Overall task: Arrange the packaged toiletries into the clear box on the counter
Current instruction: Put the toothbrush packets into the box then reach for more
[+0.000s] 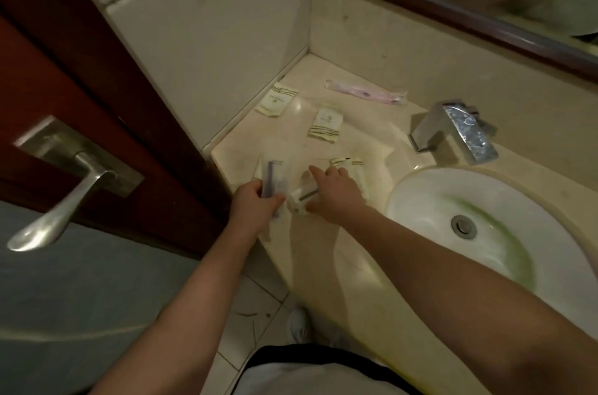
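Left hand (255, 203): at the near left corner of the bench (326, 265); its grip is clamped on a clear packet (273, 182) that shows a dark, thin item inside, seemingly a razor; the packet stands up out of the fist and leans toward the wall
Right hand (333, 192): just right of the left hand, palm down, forefinger stretched forward; its grip is closed round a small white packet (299, 200), whose end sticks out toward the left hand; the two hands are nearly touching
Striped sachet (351, 168): lies partly under the right hand, between it and the basin; only its far edge with dark stripes shows
Clear box (310, 116): hard to make out; faint transparent edges show on the bench beyond the hands, between the wall and the tap; its exact outline I cannot tell
Second sachet (325, 124): cream with striped end, flat, in the area of the faint box outline; whether inside the box or only seen through it I cannot tell
Third sachet (276, 99): same kind, near the wall corner, left of the second
Pink packet (365, 93): long and thin, probably a toothbrush; lies by the back wall, well apart from the hands
Tap (459, 132): chrome, behind the basin (485, 232), right of the packets
Door handle (64, 197): metal lever on the dark wooden door, far left
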Motion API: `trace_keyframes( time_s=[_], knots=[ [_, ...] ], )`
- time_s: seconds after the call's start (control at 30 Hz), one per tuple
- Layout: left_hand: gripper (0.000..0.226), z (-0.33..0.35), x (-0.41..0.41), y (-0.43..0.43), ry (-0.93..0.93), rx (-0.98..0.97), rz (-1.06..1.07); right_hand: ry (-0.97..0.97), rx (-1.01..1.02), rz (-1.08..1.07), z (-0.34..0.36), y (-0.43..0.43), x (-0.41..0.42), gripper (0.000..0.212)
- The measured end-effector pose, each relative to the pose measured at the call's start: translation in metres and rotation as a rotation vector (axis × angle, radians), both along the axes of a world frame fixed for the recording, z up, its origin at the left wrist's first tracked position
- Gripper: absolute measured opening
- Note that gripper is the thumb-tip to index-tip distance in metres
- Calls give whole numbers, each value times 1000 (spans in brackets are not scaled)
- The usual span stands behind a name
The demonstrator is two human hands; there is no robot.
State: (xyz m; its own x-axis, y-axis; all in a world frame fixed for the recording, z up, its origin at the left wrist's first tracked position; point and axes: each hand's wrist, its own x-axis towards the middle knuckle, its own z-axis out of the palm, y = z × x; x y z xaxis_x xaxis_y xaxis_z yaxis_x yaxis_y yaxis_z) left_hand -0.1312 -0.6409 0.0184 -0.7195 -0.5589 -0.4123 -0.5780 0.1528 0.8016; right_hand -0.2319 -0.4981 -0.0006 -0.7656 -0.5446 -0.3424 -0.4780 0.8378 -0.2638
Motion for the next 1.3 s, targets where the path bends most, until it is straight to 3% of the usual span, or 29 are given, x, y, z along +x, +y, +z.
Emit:
trace_keyframes(
  time_s=[0.2, 0.33, 0.47, 0.63, 0.77, 0.97, 1.3],
  knots=[
    [26, 12, -6, 12, 5, -32, -91, -136, -99, -126, -1, 13, 10, 42],
    [25, 22, -12, 24, 59, 6, -88, -328, -431, -445, 11, 49, 25, 37],
    [17, 33, -25, 69, 110, 56, -229, -457, -753, -732, 38, 120, 53, 20],
    [14, 45, -36, 165, 151, 130, -504, -386, -948, -1030, 65, 231, 90, 19],
    [26, 52, -31, 262, 136, 107, -702, -277, -1038, -1194, 73, 335, 137, 16],
    [13, 55, 2, 421, 172, 164, -912, -148, -1117, -1406, 79, 485, 223, 23],
    [3, 61, 28, 573, 225, 51, -1034, -45, -1092, -1577, 71, 653, 264, 38]
  ],
)
